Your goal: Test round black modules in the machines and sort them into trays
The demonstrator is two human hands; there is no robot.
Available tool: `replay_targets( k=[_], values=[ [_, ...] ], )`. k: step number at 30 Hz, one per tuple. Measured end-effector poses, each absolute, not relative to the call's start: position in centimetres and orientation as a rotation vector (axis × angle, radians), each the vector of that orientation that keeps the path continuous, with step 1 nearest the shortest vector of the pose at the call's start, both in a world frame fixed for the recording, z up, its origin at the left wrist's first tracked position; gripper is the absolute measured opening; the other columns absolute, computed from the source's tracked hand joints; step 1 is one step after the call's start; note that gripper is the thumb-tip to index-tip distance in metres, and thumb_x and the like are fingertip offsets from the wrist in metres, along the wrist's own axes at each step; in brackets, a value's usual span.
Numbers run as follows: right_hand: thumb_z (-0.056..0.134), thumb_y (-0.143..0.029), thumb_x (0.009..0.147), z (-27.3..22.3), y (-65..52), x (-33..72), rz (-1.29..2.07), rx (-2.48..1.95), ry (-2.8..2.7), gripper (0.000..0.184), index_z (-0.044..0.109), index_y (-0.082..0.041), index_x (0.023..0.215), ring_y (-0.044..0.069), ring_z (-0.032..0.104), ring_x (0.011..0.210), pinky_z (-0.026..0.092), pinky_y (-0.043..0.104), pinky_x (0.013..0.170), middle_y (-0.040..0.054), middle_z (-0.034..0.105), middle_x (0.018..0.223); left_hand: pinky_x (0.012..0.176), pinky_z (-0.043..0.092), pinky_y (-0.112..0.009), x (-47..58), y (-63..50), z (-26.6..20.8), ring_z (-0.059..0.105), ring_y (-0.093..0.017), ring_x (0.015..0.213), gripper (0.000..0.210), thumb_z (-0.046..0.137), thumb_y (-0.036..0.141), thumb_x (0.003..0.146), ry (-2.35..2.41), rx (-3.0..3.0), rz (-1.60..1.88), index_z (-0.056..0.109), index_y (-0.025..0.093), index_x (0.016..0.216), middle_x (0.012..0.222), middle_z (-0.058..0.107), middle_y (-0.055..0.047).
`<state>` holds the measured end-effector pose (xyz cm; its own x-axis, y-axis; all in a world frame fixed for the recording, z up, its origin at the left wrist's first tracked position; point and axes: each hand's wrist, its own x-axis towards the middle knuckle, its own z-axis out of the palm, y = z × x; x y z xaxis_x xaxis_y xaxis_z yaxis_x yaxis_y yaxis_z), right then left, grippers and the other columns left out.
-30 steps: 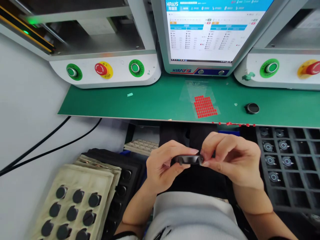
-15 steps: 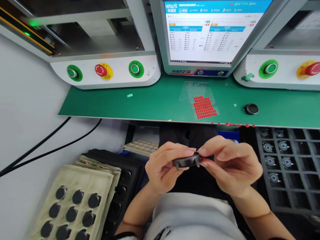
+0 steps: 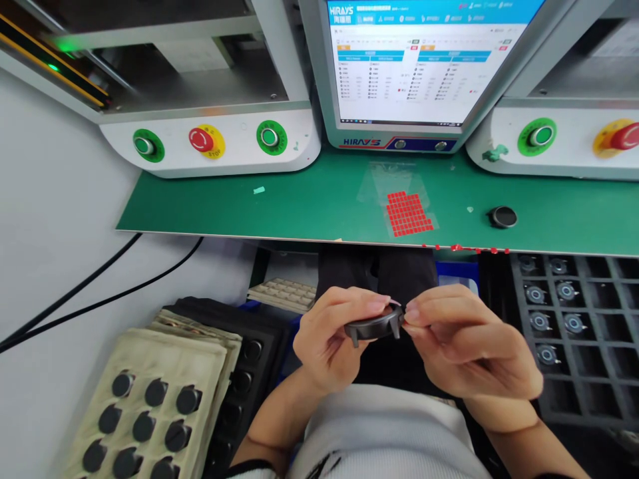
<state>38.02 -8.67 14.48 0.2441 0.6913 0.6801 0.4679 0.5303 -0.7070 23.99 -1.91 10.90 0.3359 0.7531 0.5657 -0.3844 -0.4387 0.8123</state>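
My left hand point(image 3: 332, 332) is closed around a dark round watch case point(image 3: 372, 326), whose lugs point down toward me. Fingers lie over its top edge, with the thumb side below. At the case's right side, my right hand point(image 3: 466, 336) pinches with thumb and forefinger pressed together, their tips touching or almost touching the edge. What lies between those tips is hidden. On the green bench beyond, a sheet of small red stickers point(image 3: 409, 214) lies on clear film. Another watch case point(image 3: 502, 217) rests farther right on the bench.
Cream trays point(image 3: 164, 356) of watch cases are stacked at lower left, beside black trays. A black compartment tray point(image 3: 574, 362) at right holds several round parts. Red bits point(image 3: 456, 247) line the bench edge. Behind stand a monitor point(image 3: 399, 80) and machines with green buttons point(image 3: 270, 138).
My right hand has turned and its fingers have closed together at the case's side. The red bit seen by its thumb is now out of sight. My left hand keeps its hold.
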Motion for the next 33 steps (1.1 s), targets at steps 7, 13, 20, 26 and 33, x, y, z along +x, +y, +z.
replay_targets(
  k=[7,13,20,26,33],
  values=[
    [0.064,0.005,0.075,16.0,-9.1,37.3,0.168,-1.287,-1.456,0.041,0.036,-0.024,0.066,0.013,0.069,0.074,0.060,0.025,0.055,-0.0024,0.072,0.082,0.073,0.063,-0.028,24.5,-2.9,11.4,0.073,-0.016,0.088,0.032,0.062,0.017,0.092,0.482,1.617,1.486,0.065,0.023,0.123,0.102,0.071,-0.004],
    [0.064,0.006,0.073,14.7,-8.7,37.3,0.107,-1.255,-1.450,0.040,0.036,-0.023,0.068,0.011,0.068,0.078,0.060,0.024,0.061,-0.0025,0.069,0.086,0.076,0.061,-0.025,25.1,-3.6,11.7,0.071,-0.014,0.088,0.030,0.062,0.015,0.091,0.692,1.689,1.533,0.066,0.022,0.120,0.101,0.072,-0.003],
    [0.064,0.008,0.072,13.7,-8.6,36.9,0.082,-1.211,-1.393,0.043,0.036,-0.023,0.066,0.014,0.068,0.078,0.059,0.026,0.062,-0.0020,0.069,0.086,0.073,0.060,-0.022,26.2,-3.2,11.4,0.072,-0.012,0.080,0.019,0.061,0.017,0.092,0.854,1.440,1.464,0.069,0.022,0.109,0.094,0.073,-0.001],
    [0.063,0.005,0.075,14.6,-8.4,35.2,0.607,-1.019,-1.167,0.034,0.045,-0.023,0.081,0.014,0.067,0.071,0.060,0.027,0.062,-0.0003,0.068,0.081,0.075,0.062,-0.026,26.5,0.2,11.3,0.074,-0.014,0.078,0.015,0.062,0.025,0.094,1.018,1.293,1.560,0.068,0.018,0.105,0.094,0.072,-0.001],
    [0.073,-0.002,0.075,13.3,-8.2,32.8,1.037,-1.009,-0.790,0.034,0.045,-0.022,0.075,0.010,0.066,0.070,0.059,0.022,0.067,-0.0020,0.068,0.074,0.078,0.061,-0.026,27.1,1.2,12.2,0.071,-0.013,0.085,0.020,0.058,0.022,0.095,0.987,1.615,1.639,0.067,0.020,0.113,0.102,0.068,-0.002]
  ],
)
